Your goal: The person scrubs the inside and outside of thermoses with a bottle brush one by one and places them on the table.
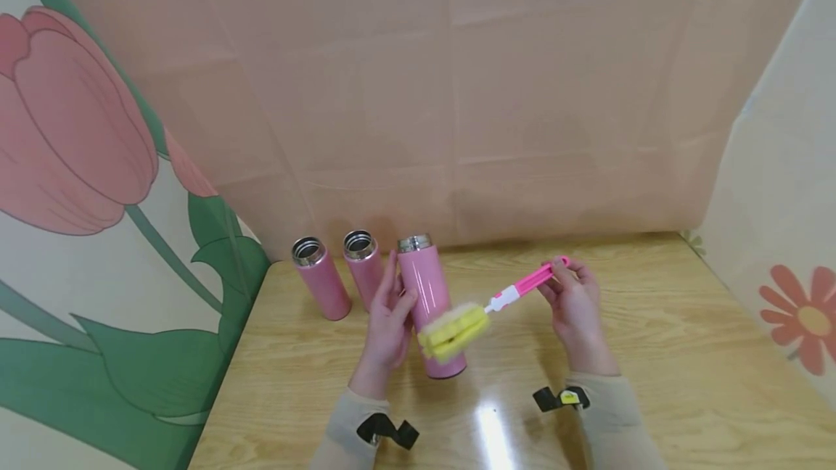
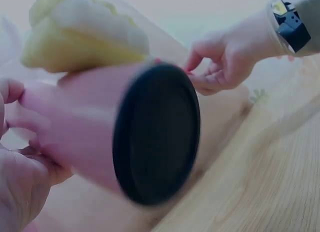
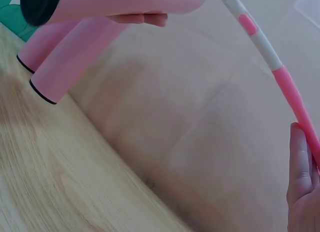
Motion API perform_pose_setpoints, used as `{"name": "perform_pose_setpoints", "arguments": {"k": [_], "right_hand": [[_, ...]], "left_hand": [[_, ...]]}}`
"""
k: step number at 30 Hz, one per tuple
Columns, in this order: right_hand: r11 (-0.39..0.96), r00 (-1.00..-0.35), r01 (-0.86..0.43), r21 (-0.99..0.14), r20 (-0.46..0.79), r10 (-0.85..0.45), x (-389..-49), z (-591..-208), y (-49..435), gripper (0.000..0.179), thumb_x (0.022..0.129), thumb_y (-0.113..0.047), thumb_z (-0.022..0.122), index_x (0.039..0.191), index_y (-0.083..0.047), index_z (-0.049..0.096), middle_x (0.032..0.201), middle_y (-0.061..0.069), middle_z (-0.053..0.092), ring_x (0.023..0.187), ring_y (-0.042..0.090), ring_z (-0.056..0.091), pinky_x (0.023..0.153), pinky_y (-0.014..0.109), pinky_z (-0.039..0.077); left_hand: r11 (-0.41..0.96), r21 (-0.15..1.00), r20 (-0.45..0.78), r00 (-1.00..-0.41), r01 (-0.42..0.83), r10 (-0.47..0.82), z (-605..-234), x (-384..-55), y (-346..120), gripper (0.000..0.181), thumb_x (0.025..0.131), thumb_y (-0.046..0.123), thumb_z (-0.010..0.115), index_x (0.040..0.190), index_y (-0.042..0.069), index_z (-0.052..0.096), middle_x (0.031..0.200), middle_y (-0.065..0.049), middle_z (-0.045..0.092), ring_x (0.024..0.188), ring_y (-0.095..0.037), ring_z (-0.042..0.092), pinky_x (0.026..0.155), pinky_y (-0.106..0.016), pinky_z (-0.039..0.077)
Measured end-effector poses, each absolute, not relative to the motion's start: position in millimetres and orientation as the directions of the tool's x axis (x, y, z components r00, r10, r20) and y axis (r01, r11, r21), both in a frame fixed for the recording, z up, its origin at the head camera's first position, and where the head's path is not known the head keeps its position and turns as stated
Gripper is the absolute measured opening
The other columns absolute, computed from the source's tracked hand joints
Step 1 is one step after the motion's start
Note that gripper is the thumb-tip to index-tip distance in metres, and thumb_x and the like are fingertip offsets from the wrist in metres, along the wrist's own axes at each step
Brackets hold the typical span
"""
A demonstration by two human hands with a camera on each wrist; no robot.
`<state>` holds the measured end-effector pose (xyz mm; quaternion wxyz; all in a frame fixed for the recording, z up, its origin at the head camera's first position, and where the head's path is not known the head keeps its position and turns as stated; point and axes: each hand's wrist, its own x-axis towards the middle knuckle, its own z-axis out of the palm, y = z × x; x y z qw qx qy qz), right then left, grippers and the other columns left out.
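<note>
My left hand [image 1: 387, 325] grips a pink thermos bottle [image 1: 424, 274] from its left side, with the steel neck uppermost and the body tilted. In the left wrist view the bottle's dark base [image 2: 160, 137] faces the camera, raised off the table. A bottle brush [image 1: 532, 280] is in my right hand [image 1: 576, 307], which pinches the end of its pink and white handle. The brush's yellow sponge head [image 1: 455, 331] overlaps the lower half of the bottle in the head view and is outside it. In the right wrist view the handle [image 3: 290, 92] slants up to the left.
Two more pink bottles, one at the far left [image 1: 323, 281] and one [image 1: 364, 267] beside my left hand, stand on the wooden table [image 1: 673, 339] with their steel mouths uncovered. A pinkish sheet [image 1: 555, 93] hangs behind the table. Flower-patterned panels [image 1: 85, 129] flank both sides.
</note>
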<state>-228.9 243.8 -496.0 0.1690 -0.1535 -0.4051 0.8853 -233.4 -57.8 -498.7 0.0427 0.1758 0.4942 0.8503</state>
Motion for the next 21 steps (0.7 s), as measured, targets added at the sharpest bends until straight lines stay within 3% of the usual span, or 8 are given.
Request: {"name": "perform_pose_setpoints", "arguments": {"k": [6,12,17,21], "right_hand": [[-0.568,-0.876,-0.202,-0.798,-0.113,0.47,-227.1,-492.5,236.8,0.01,0.108,-0.002,0.06,0.113,-0.003,0.051,0.088,0.008,0.075,0.073,0.014,0.074,0.071,0.026,0.064],[-0.577,-0.875,-0.246,-0.779,-0.077,0.478,-226.6,-490.2,234.9,0.012,0.106,-0.002,0.063,0.111,-0.003,0.052,0.089,0.009,0.075,0.071,0.015,0.073,0.07,0.026,0.064],[-0.544,-0.896,-0.208,-0.813,-0.064,0.439,-225.0,-492.1,237.3,0.014,0.106,-0.003,0.064,0.113,-0.003,0.05,0.087,0.007,0.076,0.071,0.014,0.073,0.07,0.027,0.065],[-0.439,-0.927,-0.143,-0.887,-0.036,0.374,-222.8,-495.4,240.1,0.016,0.107,-0.007,0.064,0.115,-0.002,0.05,0.089,0.003,0.076,0.073,0.012,0.072,0.071,0.028,0.065]], "left_hand": [[-0.476,0.873,0.257,-0.93,0.107,0.262,-499.3,-230.6,-52.2,0.08,0.102,-0.005,0.062,0.171,0.017,0.028,0.172,-0.014,0.034,0.152,-0.035,0.041,0.119,-0.039,0.043],[-0.5,0.86,0.269,-0.922,0.1,0.279,-497.2,-231.0,-51.2,0.095,0.087,-0.015,0.07,0.169,0.016,0.034,0.166,-0.015,0.041,0.139,-0.036,0.054,0.11,-0.041,0.053],[-0.522,0.845,0.235,-0.957,0.114,0.17,-499.1,-233.6,-52.7,0.089,0.092,-0.014,0.068,0.169,0.016,0.035,0.16,-0.014,0.048,0.135,-0.031,0.058,0.109,-0.04,0.053],[-0.563,0.816,0.206,-0.976,0.131,0.071,-499.6,-236.1,-54.1,0.085,0.097,-0.015,0.06,0.17,0.012,0.028,0.156,-0.015,0.053,0.134,-0.026,0.057,0.11,-0.037,0.051]]}}
